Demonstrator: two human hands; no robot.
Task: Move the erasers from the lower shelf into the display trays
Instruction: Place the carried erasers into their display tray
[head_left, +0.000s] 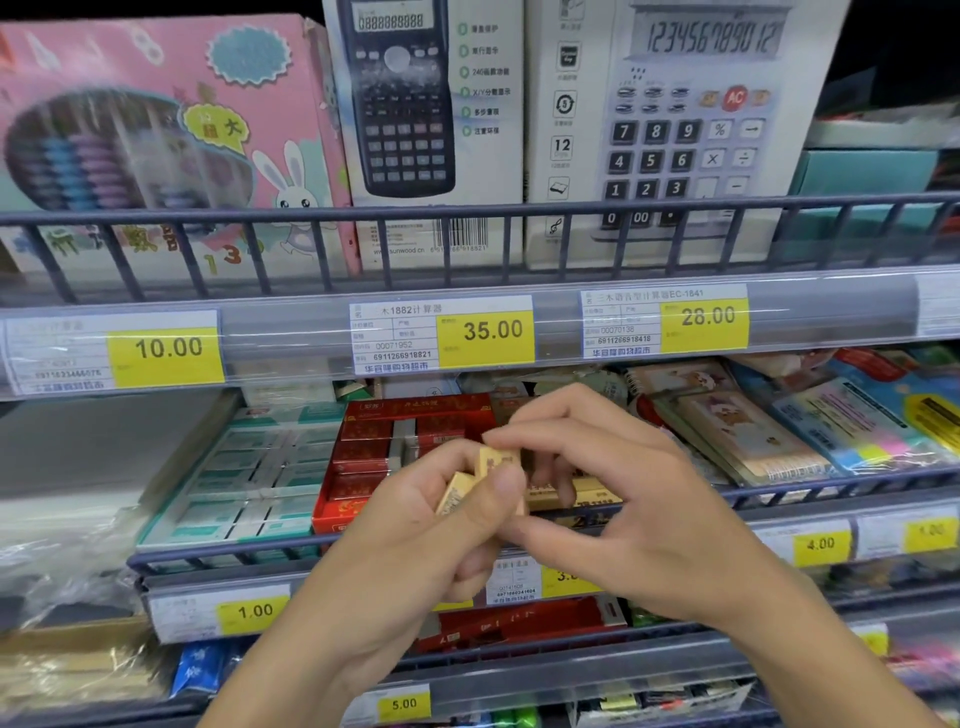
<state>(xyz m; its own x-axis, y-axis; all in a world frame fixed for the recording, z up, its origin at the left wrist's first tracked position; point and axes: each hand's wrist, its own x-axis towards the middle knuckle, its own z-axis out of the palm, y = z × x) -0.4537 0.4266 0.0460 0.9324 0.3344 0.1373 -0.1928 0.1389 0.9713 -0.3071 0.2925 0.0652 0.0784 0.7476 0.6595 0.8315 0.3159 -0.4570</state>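
Left hand (415, 525) grips two gold erasers (480, 480) just in front of the red display tray (363, 467); right hand (597, 499) pinches one. Loose stack, one could slip down behind the shelf rail.
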